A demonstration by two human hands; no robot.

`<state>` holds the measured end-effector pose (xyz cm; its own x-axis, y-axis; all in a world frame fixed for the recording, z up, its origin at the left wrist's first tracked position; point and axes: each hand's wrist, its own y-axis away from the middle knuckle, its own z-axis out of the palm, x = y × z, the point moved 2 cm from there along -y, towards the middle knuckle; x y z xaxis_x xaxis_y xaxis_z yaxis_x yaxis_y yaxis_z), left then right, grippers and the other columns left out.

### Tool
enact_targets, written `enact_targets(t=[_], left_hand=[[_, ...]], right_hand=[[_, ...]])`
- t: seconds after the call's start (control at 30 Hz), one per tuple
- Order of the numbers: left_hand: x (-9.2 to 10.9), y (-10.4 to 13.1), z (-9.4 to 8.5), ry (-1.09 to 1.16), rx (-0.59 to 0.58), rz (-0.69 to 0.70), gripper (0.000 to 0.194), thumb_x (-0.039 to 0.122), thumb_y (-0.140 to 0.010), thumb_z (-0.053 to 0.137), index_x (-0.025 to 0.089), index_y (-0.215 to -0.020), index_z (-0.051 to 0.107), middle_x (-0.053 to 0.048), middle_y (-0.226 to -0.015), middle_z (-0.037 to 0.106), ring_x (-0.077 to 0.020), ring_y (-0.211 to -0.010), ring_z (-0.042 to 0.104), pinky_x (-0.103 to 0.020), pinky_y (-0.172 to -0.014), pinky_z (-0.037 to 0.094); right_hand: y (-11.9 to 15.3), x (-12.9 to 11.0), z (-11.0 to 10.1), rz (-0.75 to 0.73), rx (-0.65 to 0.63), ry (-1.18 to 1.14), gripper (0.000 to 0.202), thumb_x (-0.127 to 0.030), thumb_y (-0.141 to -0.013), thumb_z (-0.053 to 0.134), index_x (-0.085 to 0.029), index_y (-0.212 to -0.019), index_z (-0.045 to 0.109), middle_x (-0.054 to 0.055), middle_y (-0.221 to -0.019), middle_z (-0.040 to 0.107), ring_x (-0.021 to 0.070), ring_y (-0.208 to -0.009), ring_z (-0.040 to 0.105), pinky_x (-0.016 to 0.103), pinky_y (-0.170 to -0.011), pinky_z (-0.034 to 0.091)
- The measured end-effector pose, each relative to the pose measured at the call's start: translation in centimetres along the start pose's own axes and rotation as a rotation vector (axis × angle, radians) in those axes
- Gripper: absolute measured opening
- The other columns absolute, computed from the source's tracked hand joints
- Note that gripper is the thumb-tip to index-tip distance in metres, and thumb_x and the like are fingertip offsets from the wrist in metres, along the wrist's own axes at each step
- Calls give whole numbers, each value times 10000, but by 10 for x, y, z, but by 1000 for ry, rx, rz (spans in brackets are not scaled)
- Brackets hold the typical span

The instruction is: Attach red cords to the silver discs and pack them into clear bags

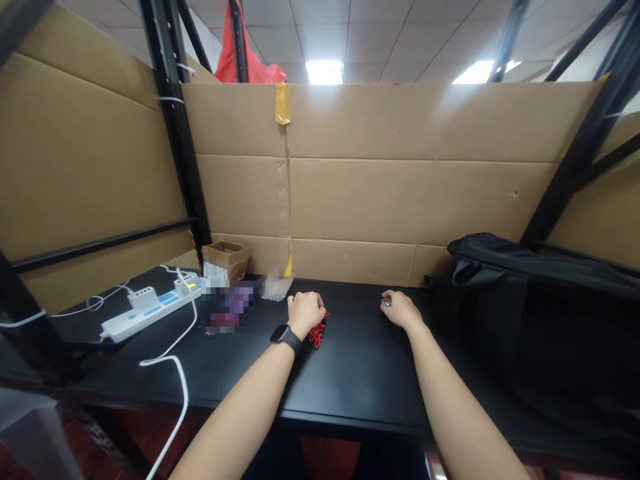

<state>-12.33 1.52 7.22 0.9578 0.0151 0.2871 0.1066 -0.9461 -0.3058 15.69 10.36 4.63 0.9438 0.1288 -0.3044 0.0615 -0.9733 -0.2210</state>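
My left hand (306, 313), with a dark watch (286, 337) on its wrist, is closed low over the black tabletop. Red knotted cord (316, 336) hangs out or lies in loops just below its fingers; the gripped part is hidden. To the right, my right hand (401, 309) rests closed at the table, its fingers curled under. A small shiny spot shows at its fingers, too small to tell whether it is a ring or a held object.
A white power strip (150, 313) with plugs and a white cable (183, 373) lies at left. Behind are an open cardboard box (226, 259), a clear plastic bag (275, 287) and a blurred purple item (234, 305). A black bag (540, 320) stands at right. Cardboard walls (370, 193) surround the table.
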Motion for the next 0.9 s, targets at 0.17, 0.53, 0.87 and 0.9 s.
enact_targets(t=[0.17,0.53,0.87,0.9], left_hand=[[0,1,2,-47,43,-35,152,305,-782,622,236,-789,757,-113,-1010,715,-318,-1063,546,-442,-912,344],[-2,-1,3,9,76,-11,211,369,-835,628,229,-721,738,-105,-964,698,-305,-1028,533,-441,-901,332],[-1,-7,-2,193,228,3,214,374,-947,522,240,-831,642,-25,-823,729,-240,-961,592,-399,-893,260],[0,-7,-3,228,243,5,213,371,-954,512,242,-838,635,-15,-818,735,-230,-953,602,-394,-895,254]], right_hand=[[0,1,0,2,15,-6,386,-271,-825,590,-264,-1208,639,100,-1228,650,283,-1119,618,354,-875,468],[2,2,-2,-9,74,-74,297,-259,-827,617,-285,-1115,688,83,-1172,682,256,-1053,645,322,-804,474],[-4,10,4,-59,120,-112,345,-178,-721,699,-274,-1052,707,71,-1078,685,242,-994,652,308,-815,470],[-4,10,4,-68,124,-112,346,-177,-714,706,-274,-1046,709,70,-1066,685,240,-985,651,308,-813,469]])
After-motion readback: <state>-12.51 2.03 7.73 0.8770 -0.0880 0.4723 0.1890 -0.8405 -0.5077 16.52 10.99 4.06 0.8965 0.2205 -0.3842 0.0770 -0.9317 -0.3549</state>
